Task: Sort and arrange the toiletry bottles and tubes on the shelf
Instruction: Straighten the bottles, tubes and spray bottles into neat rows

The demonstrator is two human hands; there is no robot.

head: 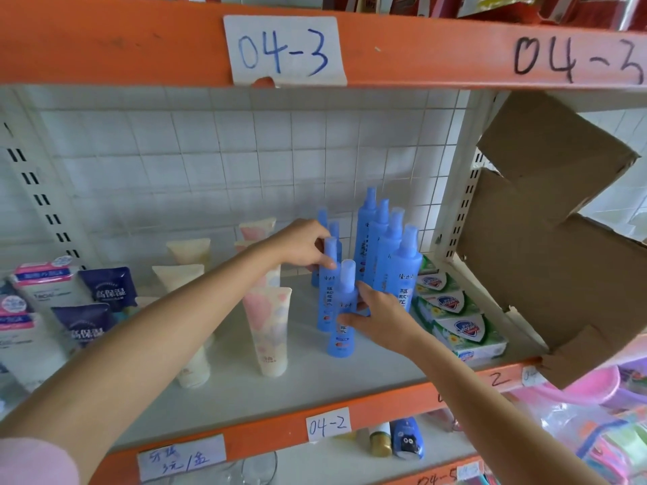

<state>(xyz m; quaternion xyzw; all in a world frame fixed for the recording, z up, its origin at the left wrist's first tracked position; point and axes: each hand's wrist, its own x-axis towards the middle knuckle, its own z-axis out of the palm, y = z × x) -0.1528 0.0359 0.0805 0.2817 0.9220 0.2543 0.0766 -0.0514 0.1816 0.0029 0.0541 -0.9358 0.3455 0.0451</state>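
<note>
Several blue spray bottles stand on the white shelf (315, 390). My left hand (301, 245) grips the neck of one blue bottle (327, 302) in the left row. My right hand (380, 318) holds the front blue bottle (341, 330) around its middle, standing on the shelf. A taller row of blue bottles (385, 250) stands just right of my hands. Cream and pink floral tubes (268, 330) stand cap-down to the left, with more tubes (187, 253) behind them.
White and navy facial cleanser tubes (70, 302) crowd the left end. Stacked green soap packs (458, 323) lie right of the bottles. An open cardboard box (553, 239) hangs at the right. Orange shelf beams (140, 47) carry paper labels above and below.
</note>
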